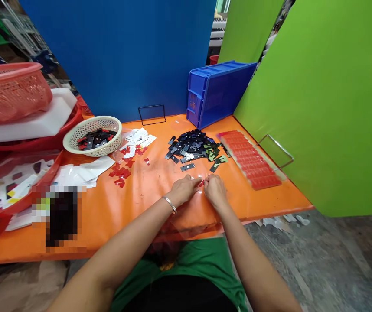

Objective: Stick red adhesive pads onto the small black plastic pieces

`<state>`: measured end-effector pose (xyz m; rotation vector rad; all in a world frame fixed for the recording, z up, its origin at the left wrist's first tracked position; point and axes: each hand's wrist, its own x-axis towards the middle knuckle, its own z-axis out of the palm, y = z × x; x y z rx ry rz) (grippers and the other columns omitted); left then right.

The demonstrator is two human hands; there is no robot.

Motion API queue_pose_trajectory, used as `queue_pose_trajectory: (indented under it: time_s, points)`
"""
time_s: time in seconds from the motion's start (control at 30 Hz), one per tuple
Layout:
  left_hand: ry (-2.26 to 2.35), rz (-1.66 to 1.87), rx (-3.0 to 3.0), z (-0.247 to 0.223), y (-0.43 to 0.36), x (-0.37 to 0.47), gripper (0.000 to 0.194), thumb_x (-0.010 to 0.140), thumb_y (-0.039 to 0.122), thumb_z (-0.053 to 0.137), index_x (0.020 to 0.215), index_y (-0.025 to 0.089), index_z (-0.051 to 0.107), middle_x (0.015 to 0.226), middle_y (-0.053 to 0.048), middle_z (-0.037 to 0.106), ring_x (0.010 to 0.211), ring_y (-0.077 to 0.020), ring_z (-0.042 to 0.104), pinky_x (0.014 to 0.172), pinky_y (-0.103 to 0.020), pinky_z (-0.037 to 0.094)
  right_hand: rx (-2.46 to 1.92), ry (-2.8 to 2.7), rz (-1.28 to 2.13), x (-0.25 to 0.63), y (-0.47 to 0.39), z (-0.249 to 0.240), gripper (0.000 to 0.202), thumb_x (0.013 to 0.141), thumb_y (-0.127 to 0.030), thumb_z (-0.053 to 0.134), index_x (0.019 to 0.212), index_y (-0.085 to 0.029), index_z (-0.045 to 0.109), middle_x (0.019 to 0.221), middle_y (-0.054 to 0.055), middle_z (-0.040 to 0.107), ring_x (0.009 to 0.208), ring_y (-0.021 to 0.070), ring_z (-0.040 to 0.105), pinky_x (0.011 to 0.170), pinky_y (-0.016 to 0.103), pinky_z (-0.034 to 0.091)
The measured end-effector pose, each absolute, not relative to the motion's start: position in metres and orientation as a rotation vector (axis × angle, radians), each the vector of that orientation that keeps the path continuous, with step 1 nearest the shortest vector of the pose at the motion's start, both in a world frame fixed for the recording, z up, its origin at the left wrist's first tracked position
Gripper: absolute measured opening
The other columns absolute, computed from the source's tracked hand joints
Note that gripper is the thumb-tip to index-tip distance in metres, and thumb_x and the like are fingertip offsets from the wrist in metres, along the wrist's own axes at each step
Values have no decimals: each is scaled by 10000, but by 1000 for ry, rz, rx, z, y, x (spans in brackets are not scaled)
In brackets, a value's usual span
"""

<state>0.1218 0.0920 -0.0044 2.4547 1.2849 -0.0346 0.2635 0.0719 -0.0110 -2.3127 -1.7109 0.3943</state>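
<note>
Near the table's front, my left hand [185, 190] and my right hand [215, 190] meet fingertip to fingertip. Between them shows a small red piece [201, 183], pinched from both sides; its exact shape is mostly hidden by the fingers. Just beyond lies a heap of flat black pieces [192, 145], some looking greenish on the right. One black piece [187, 167] lies apart in front of the heap. Loose red cut-out pieces [121, 172] are scattered to the left. A sheet of red pieces in rows [251, 160] lies to the right.
A cream basket [116, 141] holds black and red pieces. White papers [85, 171] lie beside red baskets [13, 93] stacked at left. A blue crate [226, 95] stands on its side at the back. Blue [117, 52] and green panels [329, 108] border the orange table [153, 195].
</note>
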Motion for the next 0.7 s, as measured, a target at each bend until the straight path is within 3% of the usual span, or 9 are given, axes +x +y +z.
queue_pose_trajectory:
  time_s: [0.3, 0.5, 0.7]
  points:
    - [1286, -12, 2372, -2, 92, 122, 428, 924, 424, 352, 1335, 337, 436, 987, -64, 507, 828, -199, 611, 732, -283, 461, -1927, -1538, 409, 274, 64, -34, 91, 811, -195, 447, 764, -194, 525, 860, 80, 580, 825, 210, 539, 737, 316, 409]
    - [1267, 42, 2368, -4, 89, 121, 418, 899, 362, 417, 1311, 301, 459, 1035, -77, 526, 861, -210, 604, 744, -290, 456, -1573, -1060, 666, 288, 58, -34, 166, 765, -348, 567, 767, -183, 550, 734, 19, 601, 673, 161, 551, 660, 293, 448]
    - [1450, 283, 2261, 2, 128, 115, 218, 859, 233, 460, 984, 190, 633, 990, -86, 610, 949, -217, 572, 808, -295, 438, -1407, -857, 864, 268, 37, -31, 243, 641, -326, 724, 762, -168, 585, 711, -12, 605, 654, 121, 560, 647, 253, 455]
